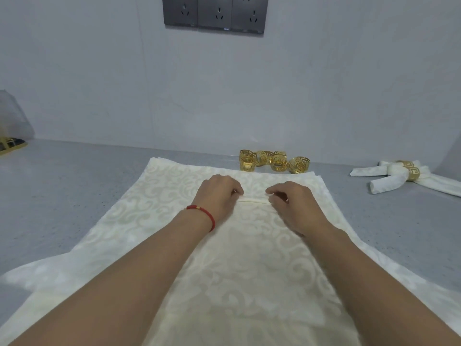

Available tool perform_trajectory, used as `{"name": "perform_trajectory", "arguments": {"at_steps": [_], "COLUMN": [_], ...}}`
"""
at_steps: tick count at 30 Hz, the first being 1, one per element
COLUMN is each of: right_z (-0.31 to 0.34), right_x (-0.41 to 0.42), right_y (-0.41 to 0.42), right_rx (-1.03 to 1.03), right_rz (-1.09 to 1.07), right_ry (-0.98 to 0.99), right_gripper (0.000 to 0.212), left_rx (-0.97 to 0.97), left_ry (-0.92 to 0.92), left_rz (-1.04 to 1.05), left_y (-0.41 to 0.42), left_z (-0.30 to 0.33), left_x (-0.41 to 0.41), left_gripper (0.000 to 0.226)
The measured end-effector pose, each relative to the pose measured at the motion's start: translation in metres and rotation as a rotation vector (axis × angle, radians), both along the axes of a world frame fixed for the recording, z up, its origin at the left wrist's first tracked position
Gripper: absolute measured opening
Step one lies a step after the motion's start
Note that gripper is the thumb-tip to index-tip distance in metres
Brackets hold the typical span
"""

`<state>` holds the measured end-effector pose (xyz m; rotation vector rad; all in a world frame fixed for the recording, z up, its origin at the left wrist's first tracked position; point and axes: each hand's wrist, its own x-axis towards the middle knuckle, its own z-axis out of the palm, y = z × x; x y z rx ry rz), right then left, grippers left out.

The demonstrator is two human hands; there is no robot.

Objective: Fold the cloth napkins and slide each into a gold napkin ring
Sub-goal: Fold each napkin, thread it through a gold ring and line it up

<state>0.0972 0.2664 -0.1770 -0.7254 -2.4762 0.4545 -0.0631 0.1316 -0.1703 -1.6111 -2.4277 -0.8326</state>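
Observation:
A cream patterned cloth napkin point(154, 221) lies spread on the grey counter, on top of other napkins beneath it. Near its far middle a narrow rolled or folded edge point(253, 201) runs between my hands. My left hand point(217, 196), with a red bracelet on the wrist, pinches the left end of that edge. My right hand point(291, 203) pinches the right end. Several gold napkin rings point(274, 161) stand in a cluster just beyond the napkin. At the far right lie finished rolled napkins point(389, 181) held in gold rings point(411, 172).
The grey counter point(62, 196) meets a pale wall at the back, with a dark socket panel point(214, 13) above. At the far left edge sit a clear plastic bag point(12, 116) and a gold-patterned item point(10, 144).

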Motion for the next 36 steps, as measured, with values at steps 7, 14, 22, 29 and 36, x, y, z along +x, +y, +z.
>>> {"name": "perform_trajectory", "arguments": {"at_steps": [7,14,22,29,36], "right_z": [-0.003,0.005,0.002,0.002,0.012], "right_x": [-0.003,0.005,0.020,0.020,0.023], "right_y": [0.004,-0.002,-0.003,0.000,-0.008], "right_rx": [0.182,0.488,0.104,0.131,0.356], "right_rz": [-0.030,0.064,0.036,-0.055,0.020], "right_ry": [-0.104,-0.260,-0.103,-0.188,-0.300], "right_gripper": [0.010,0.026,0.018,0.007,0.015], "left_rx": [0.017,-0.143,-0.107,-0.018,-0.150], "left_ry": [0.079,0.551,0.295,0.218,0.423], "left_rz": [0.119,0.156,0.128,0.118,0.146], "left_y": [0.002,-0.008,-0.020,-0.024,-0.034], "left_z": [-0.015,-0.004,-0.005,-0.010,0.001], "left_x": [0.002,0.019,0.018,0.012,0.018], "left_gripper": [0.023,0.030,0.027,0.022,0.028]}}
